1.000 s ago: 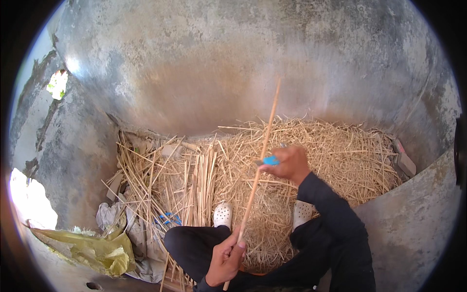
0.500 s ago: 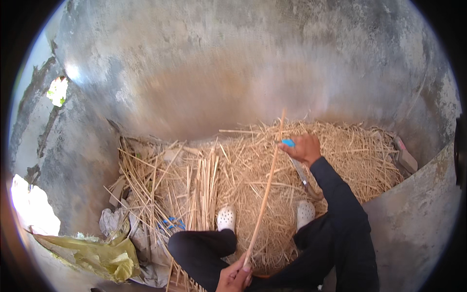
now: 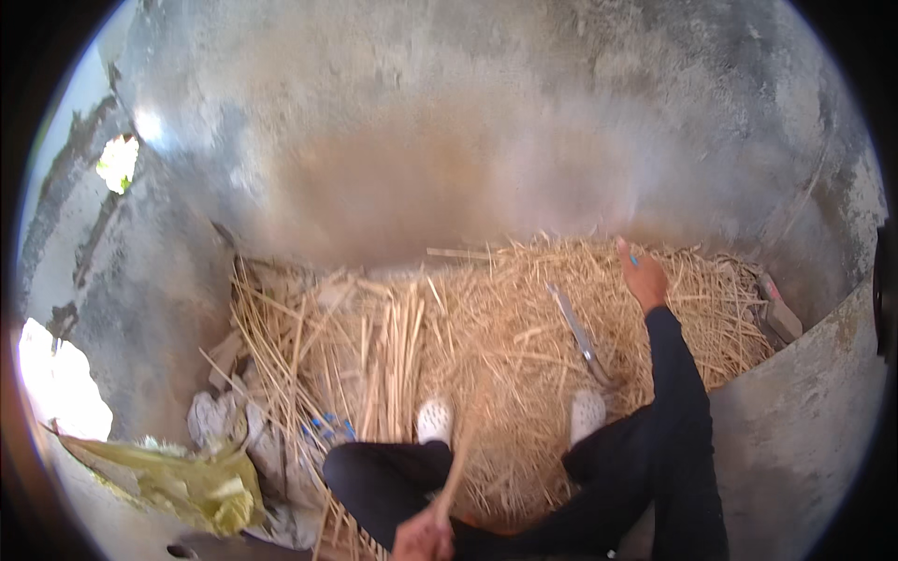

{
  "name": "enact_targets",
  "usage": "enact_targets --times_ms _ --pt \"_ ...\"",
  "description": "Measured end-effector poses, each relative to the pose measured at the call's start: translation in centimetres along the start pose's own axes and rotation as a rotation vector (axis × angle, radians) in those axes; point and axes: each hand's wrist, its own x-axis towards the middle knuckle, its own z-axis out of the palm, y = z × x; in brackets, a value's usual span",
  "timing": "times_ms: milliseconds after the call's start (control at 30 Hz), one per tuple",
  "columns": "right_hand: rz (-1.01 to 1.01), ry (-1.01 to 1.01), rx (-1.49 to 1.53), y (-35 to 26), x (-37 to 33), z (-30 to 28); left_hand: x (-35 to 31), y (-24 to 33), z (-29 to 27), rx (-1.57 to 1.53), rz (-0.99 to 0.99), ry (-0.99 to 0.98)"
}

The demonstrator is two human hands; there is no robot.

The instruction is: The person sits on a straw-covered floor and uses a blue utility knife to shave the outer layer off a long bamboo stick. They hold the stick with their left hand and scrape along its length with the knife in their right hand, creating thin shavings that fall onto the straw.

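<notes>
My left hand (image 3: 423,538) is closed around the lower end of a long, pale bamboo strip (image 3: 460,458) between my knees. The strip is smeared by motion, and its far end fades into the straw behind it. My right hand (image 3: 645,280) is at the far right over the straw, apart from the strip. Its fingers are curled, and a small blue thing (image 3: 635,261) shows at them, mostly hidden. Left of that hand a long-bladed knife (image 3: 574,324) with a curved dark handle lies on the straw.
Loose straw and shavings (image 3: 524,374) cover the floor around my white clogs (image 3: 435,421). Several split strips (image 3: 398,346) lie in a bundle at the left. Beside them are a yellowish sack (image 3: 178,481) and blue scraps (image 3: 327,428). A concrete wall (image 3: 421,122) curves behind, with a brick (image 3: 779,313) at right.
My right hand has come off the strip and moved right, taking the small blue thing along. My left hand has shifted slightly down and left, and the strip has dropped lower.
</notes>
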Motion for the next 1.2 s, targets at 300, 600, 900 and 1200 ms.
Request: enact_targets --times_ms 300,600,900,1200 --pt "-0.914 -0.348 0.251 -13.7 -18.0 -3.4 9.5 5.3 4.5 -0.081 0.248 -0.158" --pt "-0.719 -0.239 0.153 -11.6 -14.3 -2.0 8.6 3.7 4.7 0.176 0.295 -0.181" --pt "-0.980 -0.107 0.203 -12.8 -16.7 -1.9 7.2 4.0 4.3 0.376 0.426 -0.138" --pt "-0.833 0.044 0.048 -10.2 -10.2 -1.1 4.5 2.7 3.5 0.382 0.376 -0.159"
